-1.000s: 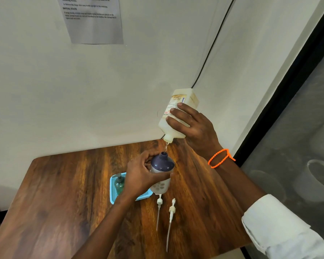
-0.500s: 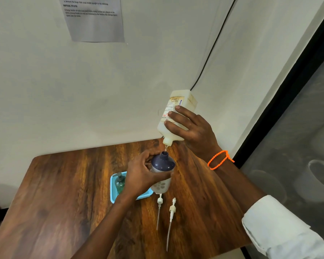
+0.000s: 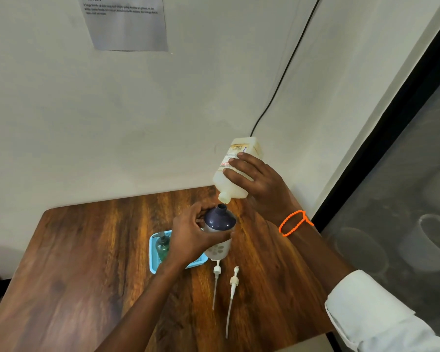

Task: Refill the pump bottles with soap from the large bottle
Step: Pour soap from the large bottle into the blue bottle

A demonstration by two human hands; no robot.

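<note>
My right hand (image 3: 258, 185) grips the large cream soap bottle (image 3: 235, 168), tipped mouth-down just above the open neck of a white pump bottle with a dark blue top (image 3: 219, 231). My left hand (image 3: 193, 235) holds that pump bottle upright on the wooden table (image 3: 87, 262). A small green pump bottle (image 3: 162, 246) stands in a light blue tray (image 3: 154, 262) behind my left hand. Two white pump heads with long tubes, one (image 3: 216, 283) beside the other (image 3: 232, 293), lie on the table in front of the bottle.
The table sits in a corner between white walls, with a black cable (image 3: 285, 72) running down the wall behind the large bottle. A printed sheet (image 3: 125, 24) hangs upper left. A dark glass panel (image 3: 404, 186) with pots behind it is on the right.
The large bottle has come lower and closer to the pump bottle's neck. The thin stream of soap seen earlier is no longer plainly visible. My left hand has stayed put.
</note>
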